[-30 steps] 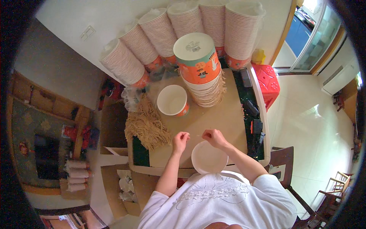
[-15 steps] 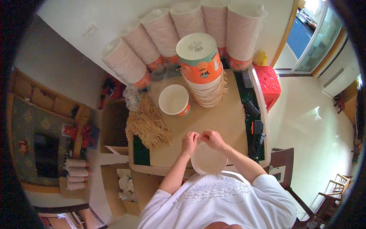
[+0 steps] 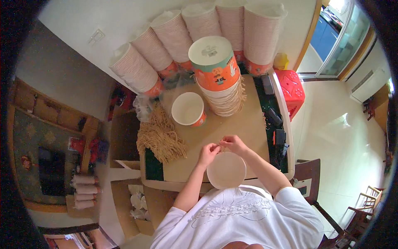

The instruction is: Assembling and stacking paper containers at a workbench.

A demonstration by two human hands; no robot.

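Note:
A white paper bucket (image 3: 226,171) rests tilted at the near table edge against my shirt, its pale round face toward me. My left hand (image 3: 208,155) is closed in a pinch at the far side of its rim. Beside it, my right hand (image 3: 233,145) pinches too, fingertips almost meeting the left ones. What lies between the fingers is too small to make out. Ahead stands another open paper bucket (image 3: 188,108), white inside with an orange print. A bundle of brown twisted paper cords (image 3: 160,139) lies to the left.
Behind stands an upside-down bucket stack (image 3: 216,79), with cords hanging around its lower part. Tall wrapped bucket stacks (image 3: 172,37) line the wall. Black adapters and cables (image 3: 279,137) lie along the right table edge. A red plastic stool (image 3: 289,91) and a dark chair (image 3: 307,178) stand to the right.
My right hand has risen slightly away from me, and the fingertips still meet over the rim. The tilted bucket shows a little more of its round face.

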